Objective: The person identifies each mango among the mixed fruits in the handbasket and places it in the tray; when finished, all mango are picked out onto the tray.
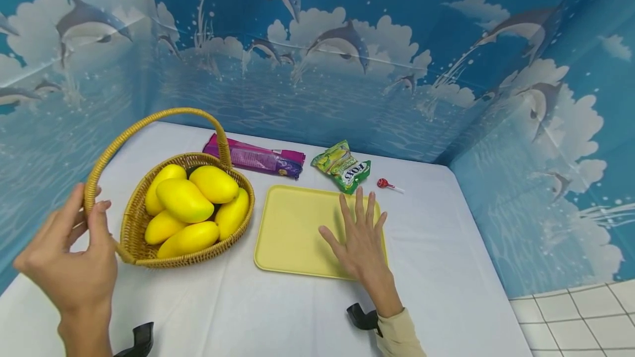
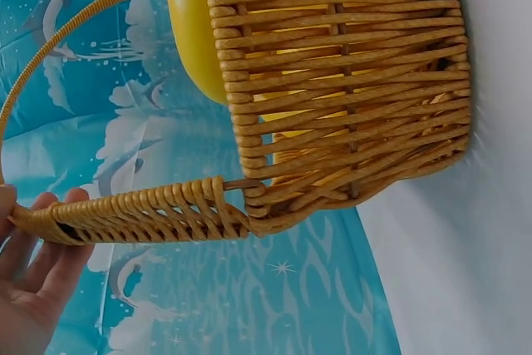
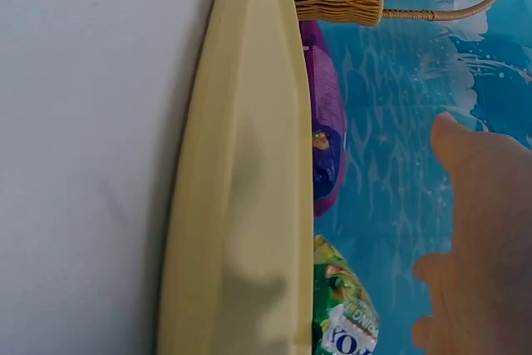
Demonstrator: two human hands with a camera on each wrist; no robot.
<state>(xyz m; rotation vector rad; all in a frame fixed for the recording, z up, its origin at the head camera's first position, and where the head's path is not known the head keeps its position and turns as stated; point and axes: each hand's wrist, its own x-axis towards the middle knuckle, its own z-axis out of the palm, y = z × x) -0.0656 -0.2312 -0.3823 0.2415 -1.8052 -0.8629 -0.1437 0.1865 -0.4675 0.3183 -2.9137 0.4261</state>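
My left hand point(image 1: 74, 252) grips the tall arched handle of a wicker basket point(image 1: 130, 227) on its left side. Several yellow mangoes point(image 1: 184, 200) are heaped inside the basket. In the left wrist view the fingers point(image 2: 62, 276) wrap the lower part of the handle, and the woven side point(image 2: 349, 81) fills the upper right. Over the right part of a pale yellow tray point(image 1: 292, 230), my right hand point(image 1: 361, 241) is spread with its fingers straight and nothing held. The right wrist view shows that hand point(image 3: 490, 230) above the tray's surface.
Behind the tray lie a purple snack packet point(image 1: 258, 157) and a green candy bag point(image 1: 342, 165). A red lollipop point(image 1: 383, 183) with a white stick is to their right. All stand on a white-covered table point(image 1: 436, 269), with a blue dolphin-print curtain point(image 1: 317, 98) around the back and sides.
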